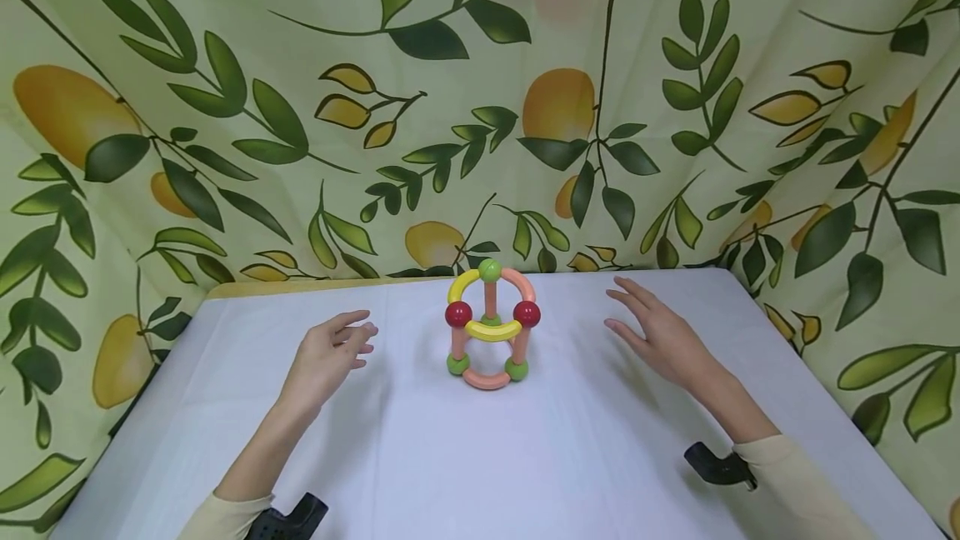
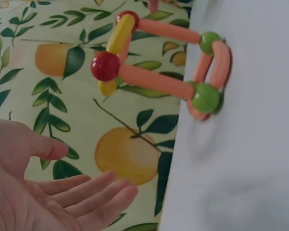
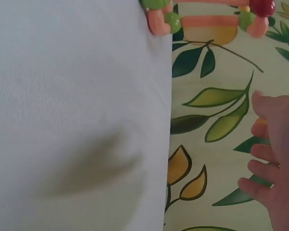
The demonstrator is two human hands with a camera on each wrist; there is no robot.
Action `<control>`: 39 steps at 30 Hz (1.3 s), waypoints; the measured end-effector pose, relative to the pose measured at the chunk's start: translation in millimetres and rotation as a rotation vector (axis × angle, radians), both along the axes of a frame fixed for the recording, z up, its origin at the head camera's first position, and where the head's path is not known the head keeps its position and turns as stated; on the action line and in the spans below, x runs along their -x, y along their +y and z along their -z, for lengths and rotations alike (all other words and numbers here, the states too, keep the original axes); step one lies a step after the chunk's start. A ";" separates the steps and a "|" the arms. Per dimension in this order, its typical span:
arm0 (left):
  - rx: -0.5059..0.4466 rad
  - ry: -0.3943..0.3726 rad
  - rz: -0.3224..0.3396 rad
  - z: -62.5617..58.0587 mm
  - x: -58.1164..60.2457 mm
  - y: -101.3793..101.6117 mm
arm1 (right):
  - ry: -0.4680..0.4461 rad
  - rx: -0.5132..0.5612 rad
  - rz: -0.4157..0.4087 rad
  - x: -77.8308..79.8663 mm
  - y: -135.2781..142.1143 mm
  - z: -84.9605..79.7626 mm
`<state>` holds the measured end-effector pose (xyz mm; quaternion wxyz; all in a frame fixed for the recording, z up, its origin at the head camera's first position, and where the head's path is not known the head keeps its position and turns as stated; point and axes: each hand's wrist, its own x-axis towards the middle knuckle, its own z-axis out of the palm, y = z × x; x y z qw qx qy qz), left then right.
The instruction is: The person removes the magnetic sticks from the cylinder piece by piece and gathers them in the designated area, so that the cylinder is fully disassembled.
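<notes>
A small frame of balls and rods [image 1: 491,330] stands upright on the white table, between the two hands. Its top ring joins two red balls and a green one with curved yellow and pink rods; pink uprights run down to green balls and a pink curved rod at the base. Left of it, apart from it, the left hand [image 1: 330,357] hovers over the table with relaxed fingers and nothing in them. On the other side the right hand [image 1: 660,336] is raised, fingers spread and holding nothing. In the left wrist view the left palm [image 2: 53,192] faces the frame [image 2: 156,84].
A white cloth covers the table [image 1: 480,457]. Behind it and along both sides hangs a curtain [image 1: 480,132] printed with leaves and orange fruit. Black wrist cameras [image 1: 720,467] sit at the cuffs of the cream sleeves [image 1: 795,482].
</notes>
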<state>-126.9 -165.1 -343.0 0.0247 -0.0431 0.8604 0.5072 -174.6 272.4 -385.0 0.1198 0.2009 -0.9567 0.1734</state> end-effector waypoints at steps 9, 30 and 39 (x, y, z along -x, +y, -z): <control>-0.194 -0.041 -0.021 11.3 -4.9 17.2 | 0.059 0.037 -0.032 -5.1 -21.0 -11.9; -0.463 -0.149 0.148 24.9 -14.0 57.4 | 0.007 0.306 -0.112 -5.2 -51.7 -19.9; -0.801 -0.262 0.273 30.4 -12.4 67.5 | 0.076 0.330 -0.188 -2.9 -63.8 -20.9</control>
